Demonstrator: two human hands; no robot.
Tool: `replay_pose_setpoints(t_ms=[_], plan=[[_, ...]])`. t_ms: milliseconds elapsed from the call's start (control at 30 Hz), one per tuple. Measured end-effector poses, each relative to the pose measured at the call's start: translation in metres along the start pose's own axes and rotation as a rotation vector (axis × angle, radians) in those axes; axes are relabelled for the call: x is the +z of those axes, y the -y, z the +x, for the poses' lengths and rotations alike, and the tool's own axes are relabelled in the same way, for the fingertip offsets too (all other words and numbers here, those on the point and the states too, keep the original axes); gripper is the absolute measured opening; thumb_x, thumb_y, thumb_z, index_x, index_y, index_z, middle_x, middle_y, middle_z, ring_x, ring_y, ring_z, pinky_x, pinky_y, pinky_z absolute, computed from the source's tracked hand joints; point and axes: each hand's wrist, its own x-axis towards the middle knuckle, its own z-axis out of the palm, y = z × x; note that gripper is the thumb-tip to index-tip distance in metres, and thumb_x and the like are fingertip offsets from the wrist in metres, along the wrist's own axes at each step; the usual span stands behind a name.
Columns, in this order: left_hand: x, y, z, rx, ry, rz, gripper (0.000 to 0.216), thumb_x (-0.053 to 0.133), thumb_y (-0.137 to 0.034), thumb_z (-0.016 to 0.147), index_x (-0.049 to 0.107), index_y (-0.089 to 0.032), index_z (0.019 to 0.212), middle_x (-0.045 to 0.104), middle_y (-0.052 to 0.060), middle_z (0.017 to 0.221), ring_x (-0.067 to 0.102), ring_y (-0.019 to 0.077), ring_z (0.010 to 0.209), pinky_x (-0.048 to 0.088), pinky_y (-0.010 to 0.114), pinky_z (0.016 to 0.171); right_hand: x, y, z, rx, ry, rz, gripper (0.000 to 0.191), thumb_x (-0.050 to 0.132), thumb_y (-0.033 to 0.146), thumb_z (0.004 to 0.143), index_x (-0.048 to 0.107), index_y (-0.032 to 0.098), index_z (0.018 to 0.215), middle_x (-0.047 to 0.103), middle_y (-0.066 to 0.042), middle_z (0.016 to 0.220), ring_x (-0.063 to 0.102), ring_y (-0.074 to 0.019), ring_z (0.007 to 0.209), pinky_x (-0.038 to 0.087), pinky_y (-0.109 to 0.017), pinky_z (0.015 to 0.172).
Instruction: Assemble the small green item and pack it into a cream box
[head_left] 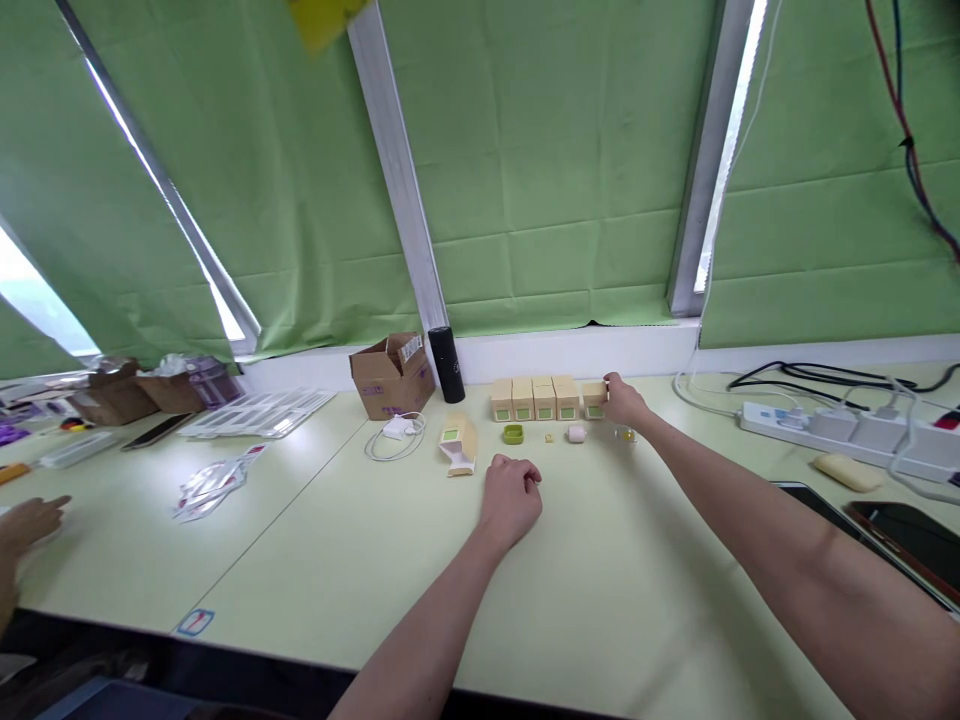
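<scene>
My right hand is closed on a small tan box with a green label, at the right end of a row of similar tan boxes. My left hand rests on the table with its fingers curled in, and nothing shows in it. Beyond it lie a small olive-green tray-like piece, a tiny yellowish piece and a pale pink-white rounded piece. Below my right hand is a small clear item with yellow in it. An opened tan box lies to the left.
At the back stand a cardboard box and a black cylinder, with a coiled white cable in front. A power strip and phones are on the right. Silvery packets and another person's hand appear left.
</scene>
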Motion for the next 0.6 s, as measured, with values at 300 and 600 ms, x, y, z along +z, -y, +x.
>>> replay_pose_setpoints(t_ms=[300,600], plan=[[-0.001,-0.003,0.000,0.005,0.010,-0.001,0.027,0.054,-0.003,0.082,0.075,-0.021,0.083,0.073,0.007,0.085,0.058,0.0260,0.102,0.049,0.038,0.087,-0.007,0.004,-0.040,-0.154,-0.076,-0.152,0.031,0.049,0.021,0.094,0.063,0.022,0.121,0.069,-0.015,0.125,0.055,-0.0309,0.121,0.036,-0.041,0.101],[-0.002,-0.004,-0.001,0.000,0.009,-0.007,0.026,0.055,-0.003,0.082,0.074,-0.021,0.082,0.072,0.007,0.084,0.058,0.0257,0.102,0.049,0.038,0.088,0.003,0.009,-0.039,-0.145,0.000,-0.236,0.043,0.056,0.020,0.085,0.073,0.031,0.123,0.072,-0.013,0.122,0.050,-0.0351,0.126,0.029,-0.049,0.104]])
